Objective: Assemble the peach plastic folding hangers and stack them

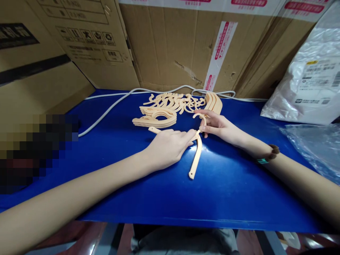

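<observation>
Above the blue table, both hands meet at a beige folding clothes hanger (196, 159). My left hand (170, 147) is closed around one of its arms, whose holed end sticks out beyond the fingers. The other arm hangs down toward the front edge, with a small hole at its tip. My right hand (216, 125) pinches the curved hook (204, 120) at the joint between the arms. Fingers hide most of the joint. Just behind lie a stack of beige hanger arms (156, 122), a spread of loose hooks (172, 102) and more stacked curved arms (214, 102).
Cardboard boxes (170, 49) wall off the back and left of the blue table (164, 198). A white cable (106, 115) runs behind the parts. At right are a white plastic parcel bag (305, 85) and a clear plastic sheet (313, 145).
</observation>
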A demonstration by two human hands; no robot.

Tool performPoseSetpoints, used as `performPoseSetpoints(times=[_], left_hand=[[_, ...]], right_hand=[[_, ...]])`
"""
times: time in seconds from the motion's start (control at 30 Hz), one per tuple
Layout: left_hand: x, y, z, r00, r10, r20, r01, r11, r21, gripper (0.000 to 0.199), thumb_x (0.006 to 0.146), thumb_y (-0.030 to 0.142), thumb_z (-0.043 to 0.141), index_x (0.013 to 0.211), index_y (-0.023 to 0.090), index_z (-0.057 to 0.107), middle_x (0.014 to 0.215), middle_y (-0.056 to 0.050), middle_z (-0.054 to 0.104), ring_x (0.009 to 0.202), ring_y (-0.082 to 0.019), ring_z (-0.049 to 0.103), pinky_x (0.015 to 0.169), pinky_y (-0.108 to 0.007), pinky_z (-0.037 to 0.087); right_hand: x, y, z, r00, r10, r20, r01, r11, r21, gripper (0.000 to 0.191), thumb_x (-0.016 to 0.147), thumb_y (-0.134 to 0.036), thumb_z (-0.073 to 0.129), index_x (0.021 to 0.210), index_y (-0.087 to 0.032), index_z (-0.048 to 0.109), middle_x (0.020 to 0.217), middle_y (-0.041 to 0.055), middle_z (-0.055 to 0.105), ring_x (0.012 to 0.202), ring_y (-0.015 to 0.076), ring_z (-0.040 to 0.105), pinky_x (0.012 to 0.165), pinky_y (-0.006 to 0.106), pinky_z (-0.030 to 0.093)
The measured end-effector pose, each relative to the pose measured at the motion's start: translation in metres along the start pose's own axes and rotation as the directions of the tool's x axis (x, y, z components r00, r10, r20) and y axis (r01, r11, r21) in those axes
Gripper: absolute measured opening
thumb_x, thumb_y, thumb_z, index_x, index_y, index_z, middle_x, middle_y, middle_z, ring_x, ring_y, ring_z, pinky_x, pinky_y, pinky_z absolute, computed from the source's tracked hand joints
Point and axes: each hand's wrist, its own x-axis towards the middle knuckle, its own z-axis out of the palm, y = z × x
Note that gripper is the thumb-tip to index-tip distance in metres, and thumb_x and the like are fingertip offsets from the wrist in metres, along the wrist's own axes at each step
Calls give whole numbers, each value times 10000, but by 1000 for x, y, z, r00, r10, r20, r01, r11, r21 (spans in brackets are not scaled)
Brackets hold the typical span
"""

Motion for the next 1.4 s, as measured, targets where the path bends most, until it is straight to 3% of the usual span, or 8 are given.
performPoseSetpoints(times=[0.37,0.93,1.17,1.4], left_hand=[[2,-8,-2,998,51,47,-48,997,-58,278,1036,279,362,1208,171,552,900,-36,729,789,-214,685,662,-297,424],[0,-5,-3,996,-5,86,12,996,-89,269,1030,279,354,1228,161,492,898,-45,729,794,-236,704,644,-303,463],[0,-2,-5,987,-84,139,103,984,-143,288,1033,287,353,1272,167,461,987,-55,725,859,-245,708,687,-321,490],[-3,1,-8,986,-108,127,120,989,-88,308,1012,325,415,1290,205,472,986,-38,740,794,-232,714,592,-274,439]], right_hand=[[-1,-9,-1,998,46,36,-49,996,73,508,875,-174,628,1359,-191,474,836,-35,565,711,80,560,680,210,521],[0,-8,0,998,58,25,-61,993,101,511,866,-192,656,1345,-194,475,819,-43,566,712,84,557,676,208,510],[1,-5,0,999,32,14,-33,997,73,509,860,-220,676,1331,-206,484,803,-42,562,693,89,558,651,223,523],[1,-5,4,1000,14,14,-14,1000,-12,499,848,-228,683,1308,-198,492,804,-42,574,682,84,559,626,217,526]])
